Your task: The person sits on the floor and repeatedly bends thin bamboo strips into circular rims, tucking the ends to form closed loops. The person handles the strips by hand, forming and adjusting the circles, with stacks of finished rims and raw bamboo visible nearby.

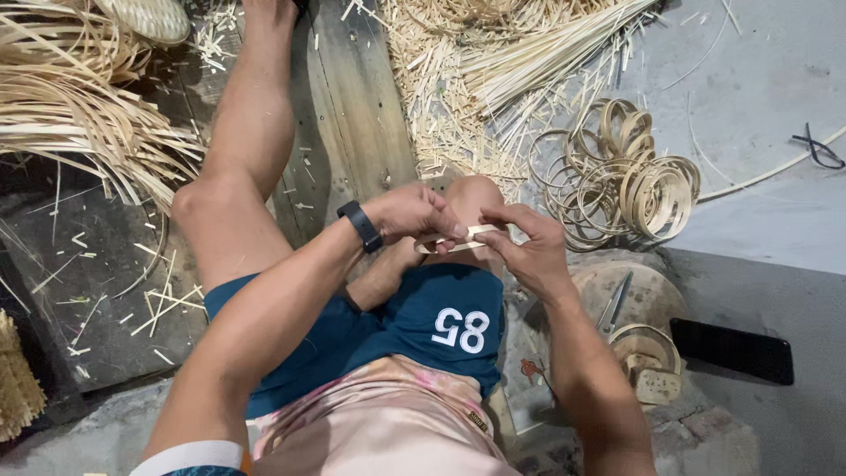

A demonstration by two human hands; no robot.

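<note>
Left hand (414, 214) and right hand (527, 247) pinch one bamboo strip (464, 236) together; one pile of coiled hoops (621, 176) lies nearby.

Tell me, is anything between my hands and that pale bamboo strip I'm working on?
Nothing visible is in the way. The left hand and the right hand both already pinch the bamboo strip directly, above the knee. The pile of bamboo rings lies apart on the floor to the right.
</note>
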